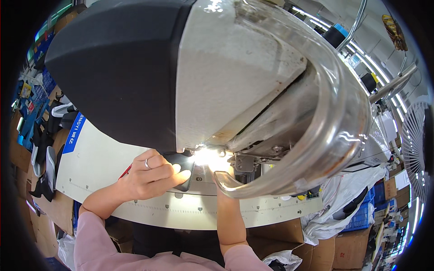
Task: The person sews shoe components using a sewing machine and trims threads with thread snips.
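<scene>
My left hand (153, 177) is closed at the edge of a small dark piece of material (183, 177), left of the lit needle area of a sewing machine (239, 72). A ring is on one of its fingers, and a thin red thing (125, 171) shows by the wrist. My right forearm (229, 219) reaches up behind the curved, clear guard (348, 149). Guard and glare hide the right hand's fingers, so what they hold cannot be made out. A bright lamp (209, 157) washes out the spot between both hands.
Beneath my arms lies the cream machine table (156, 208) with a printed scale along its front edge. Black and grey pieces (45, 167) are stacked at the left. Off to the right are white plastic bags (332, 217), a blue crate (359, 217), cardboard boxes (352, 246) and a fan (415, 144).
</scene>
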{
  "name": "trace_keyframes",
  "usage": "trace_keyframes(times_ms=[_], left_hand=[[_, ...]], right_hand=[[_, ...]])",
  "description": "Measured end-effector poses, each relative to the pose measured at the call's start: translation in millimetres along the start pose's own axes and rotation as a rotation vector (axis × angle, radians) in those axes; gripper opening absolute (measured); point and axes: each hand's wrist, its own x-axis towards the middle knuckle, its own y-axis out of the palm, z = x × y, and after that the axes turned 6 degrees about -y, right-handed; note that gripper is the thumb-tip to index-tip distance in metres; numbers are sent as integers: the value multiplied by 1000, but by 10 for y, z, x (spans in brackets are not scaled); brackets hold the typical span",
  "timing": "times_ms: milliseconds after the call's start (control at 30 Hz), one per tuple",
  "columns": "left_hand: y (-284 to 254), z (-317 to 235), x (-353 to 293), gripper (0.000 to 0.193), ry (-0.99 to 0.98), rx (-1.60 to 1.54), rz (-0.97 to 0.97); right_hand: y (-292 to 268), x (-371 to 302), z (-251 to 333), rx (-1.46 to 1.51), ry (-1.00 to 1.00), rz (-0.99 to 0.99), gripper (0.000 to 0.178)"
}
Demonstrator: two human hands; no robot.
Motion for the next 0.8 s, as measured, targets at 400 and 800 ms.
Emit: trace_keyframes(times_ms=[400,800], left_hand=[[13,-8,15,31,-23,22,-12],[82,99,37,29,-49,-5,-96]], right_hand=[[-44,-29,14,14,5,4,13],[-66,-45,95,48,-6,-29,13]])
